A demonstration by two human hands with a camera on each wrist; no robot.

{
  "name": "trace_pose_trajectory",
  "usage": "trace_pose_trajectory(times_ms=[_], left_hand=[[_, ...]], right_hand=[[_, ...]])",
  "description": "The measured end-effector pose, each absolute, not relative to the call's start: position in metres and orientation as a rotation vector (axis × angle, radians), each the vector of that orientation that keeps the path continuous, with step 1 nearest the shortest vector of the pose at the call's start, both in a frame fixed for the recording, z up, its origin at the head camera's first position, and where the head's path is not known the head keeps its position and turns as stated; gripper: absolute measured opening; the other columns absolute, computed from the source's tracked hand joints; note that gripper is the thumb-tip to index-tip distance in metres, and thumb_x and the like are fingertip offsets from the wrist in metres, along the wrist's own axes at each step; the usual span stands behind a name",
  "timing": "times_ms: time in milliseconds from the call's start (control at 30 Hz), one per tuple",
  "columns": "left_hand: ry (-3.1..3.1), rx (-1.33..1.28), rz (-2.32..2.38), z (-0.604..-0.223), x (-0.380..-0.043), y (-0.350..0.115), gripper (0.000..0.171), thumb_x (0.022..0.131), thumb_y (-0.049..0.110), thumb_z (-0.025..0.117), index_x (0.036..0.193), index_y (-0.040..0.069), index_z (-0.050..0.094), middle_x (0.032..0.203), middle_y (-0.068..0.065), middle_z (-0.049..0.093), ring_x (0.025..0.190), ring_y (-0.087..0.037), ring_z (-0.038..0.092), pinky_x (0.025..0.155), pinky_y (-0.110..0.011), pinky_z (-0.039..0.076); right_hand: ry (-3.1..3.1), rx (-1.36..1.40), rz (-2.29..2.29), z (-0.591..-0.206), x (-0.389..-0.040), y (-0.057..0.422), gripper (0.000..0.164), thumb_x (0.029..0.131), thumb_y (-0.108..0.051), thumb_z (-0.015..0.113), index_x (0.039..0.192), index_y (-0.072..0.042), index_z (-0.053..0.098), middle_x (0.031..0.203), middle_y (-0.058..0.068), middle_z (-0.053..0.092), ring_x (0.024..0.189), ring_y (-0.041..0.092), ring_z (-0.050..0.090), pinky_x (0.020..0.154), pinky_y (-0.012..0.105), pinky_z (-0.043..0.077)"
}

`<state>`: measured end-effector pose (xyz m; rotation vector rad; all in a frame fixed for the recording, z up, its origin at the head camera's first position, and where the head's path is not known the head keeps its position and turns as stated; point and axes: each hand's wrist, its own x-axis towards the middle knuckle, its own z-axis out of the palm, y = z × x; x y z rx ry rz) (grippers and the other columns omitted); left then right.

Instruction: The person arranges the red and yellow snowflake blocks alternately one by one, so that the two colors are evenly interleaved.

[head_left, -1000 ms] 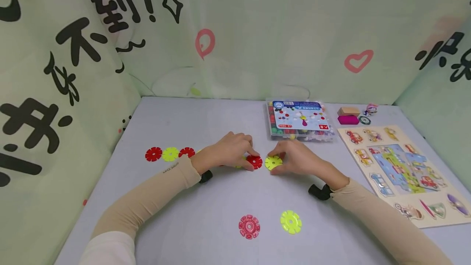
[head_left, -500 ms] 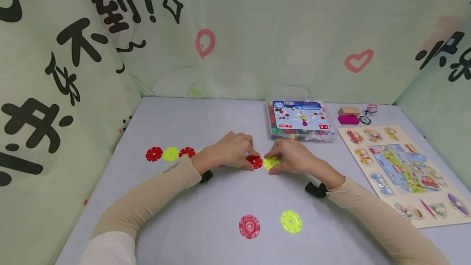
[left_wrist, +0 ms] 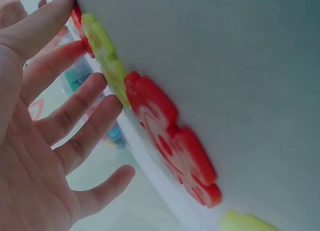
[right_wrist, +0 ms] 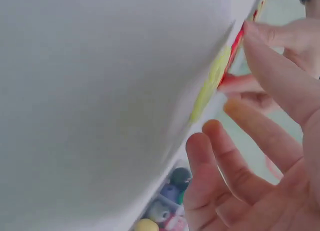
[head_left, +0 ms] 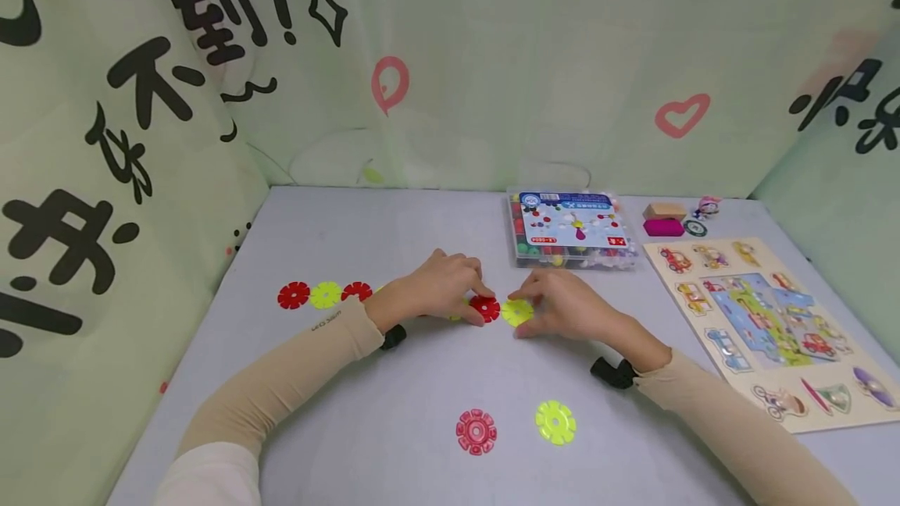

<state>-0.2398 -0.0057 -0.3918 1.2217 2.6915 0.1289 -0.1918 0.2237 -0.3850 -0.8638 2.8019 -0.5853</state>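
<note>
A row of red and yellow plastic snowflake discs runs across the table, partly hidden under my left arm. My left hand (head_left: 444, 285) holds the red snowflake disc (head_left: 485, 308) at the row's right part by its edges, between thumb and forefinger. Right beside it lies a yellow snowflake disc (head_left: 516, 312), at most a sliver apart. Around that yellow disc my right hand (head_left: 562, 304) has its thumb and forefinger spread, with a small gap at the thumb. The left wrist view shows another red disc (left_wrist: 170, 141) and a yellow disc (left_wrist: 105, 53) below my fingers.
Nearer the front lie a loose red disc (head_left: 476, 432) and a yellow disc (head_left: 555, 422). A clear bead box (head_left: 573, 229) stands behind my hands. At right are a wooden picture puzzle (head_left: 668, 287), a magenta block (head_left: 663, 228) and a wooden block (head_left: 664, 212).
My right hand brought the yellow disc left to the red one, then its fingers spread and drew slightly back to the right. The left hand stayed in place.
</note>
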Motion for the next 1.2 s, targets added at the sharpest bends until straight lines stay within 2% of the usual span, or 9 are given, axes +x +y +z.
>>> trace_pose_trajectory(times_ms=[200, 333, 433, 567, 700, 833, 1067, 1200], left_hand=[[2.669, 1.261, 0.144, -0.392, -0.241, -0.003, 0.056, 0.073, 0.058, 0.072, 0.123, 0.036, 0.062, 0.111, 0.009, 0.061, 0.096, -0.006, 0.053, 0.083, -0.038, 0.042], [2.648, 1.316, 0.163, -0.393, -0.242, 0.006, 0.058, 0.074, 0.060, 0.070, 0.125, 0.034, 0.062, 0.110, 0.009, 0.062, 0.095, -0.006, 0.052, 0.080, -0.036, 0.040], [2.624, 1.344, 0.159, -0.394, -0.243, 0.014, 0.059, 0.076, 0.061, 0.067, 0.127, 0.034, 0.060, 0.107, 0.009, 0.061, 0.092, -0.007, 0.050, 0.077, -0.033, 0.039], [2.598, 1.347, 0.153, -0.393, -0.242, 0.025, 0.056, 0.077, 0.061, 0.066, 0.127, 0.036, 0.059, 0.101, 0.009, 0.058, 0.088, -0.008, 0.048, 0.075, -0.033, 0.037], [2.600, 1.336, 0.126, -0.393, -0.241, 0.031, 0.054, 0.077, 0.062, 0.066, 0.125, 0.038, 0.060, 0.098, 0.009, 0.056, 0.086, -0.008, 0.047, 0.075, -0.033, 0.037], [2.606, 1.335, 0.112, -0.393, -0.239, 0.035, 0.053, 0.077, 0.062, 0.065, 0.125, 0.039, 0.060, 0.095, 0.009, 0.055, 0.085, -0.009, 0.047, 0.074, -0.032, 0.037], [2.609, 1.332, 0.100, -0.390, -0.239, 0.037, 0.054, 0.076, 0.061, 0.066, 0.125, 0.038, 0.060, 0.097, 0.008, 0.056, 0.084, -0.010, 0.047, 0.073, -0.032, 0.037], [2.609, 1.339, 0.092, -0.391, -0.239, 0.037, 0.054, 0.077, 0.062, 0.066, 0.125, 0.038, 0.060, 0.094, 0.009, 0.054, 0.083, -0.010, 0.047, 0.072, -0.032, 0.037]], right_hand=[[2.704, -0.967, -0.566, -0.379, -0.136, 0.213, 0.046, 0.073, -0.047, 0.078, 0.112, -0.024, 0.070, 0.101, -0.011, 0.062, 0.087, 0.007, 0.055, 0.074, 0.022, 0.048], [2.602, -1.102, -0.477, -0.380, -0.103, 0.195, 0.054, 0.076, -0.057, 0.069, 0.120, -0.026, 0.066, 0.107, -0.012, 0.059, 0.093, 0.002, 0.052, 0.079, 0.023, 0.049], [2.581, -1.217, -0.378, -0.382, -0.090, 0.181, 0.058, 0.079, -0.060, 0.064, 0.127, -0.028, 0.060, 0.110, -0.011, 0.057, 0.097, 0.001, 0.051, 0.079, 0.022, 0.049], [2.579, -1.348, -0.262, -0.384, -0.083, 0.167, 0.054, 0.081, -0.053, 0.066, 0.128, -0.028, 0.058, 0.109, -0.009, 0.056, 0.097, 0.003, 0.049, 0.079, 0.020, 0.049], [2.587, -1.423, -0.228, -0.385, -0.081, 0.161, 0.044, 0.080, -0.047, 0.071, 0.116, -0.022, 0.064, 0.106, -0.008, 0.054, 0.094, 0.003, 0.047, 0.077, 0.017, 0.048], [2.565, -1.422, -0.280, -0.385, -0.081, 0.160, 0.035, 0.080, -0.041, 0.073, 0.106, -0.019, 0.064, 0.104, -0.009, 0.054, 0.092, 0.001, 0.046, 0.075, 0.015, 0.046], [2.488, -1.339, -0.335, -0.384, -0.085, 0.160, 0.045, 0.080, -0.041, 0.073, 0.119, -0.024, 0.060, 0.110, -0.009, 0.054, 0.100, 0.001, 0.047, 0.080, 0.016, 0.049], [2.493, -1.316, -0.347, -0.383, -0.085, 0.159, 0.039, 0.078, -0.042, 0.075, 0.110, -0.025, 0.062, 0.105, -0.011, 0.053, 0.096, -0.001, 0.046, 0.080, 0.016, 0.047]])
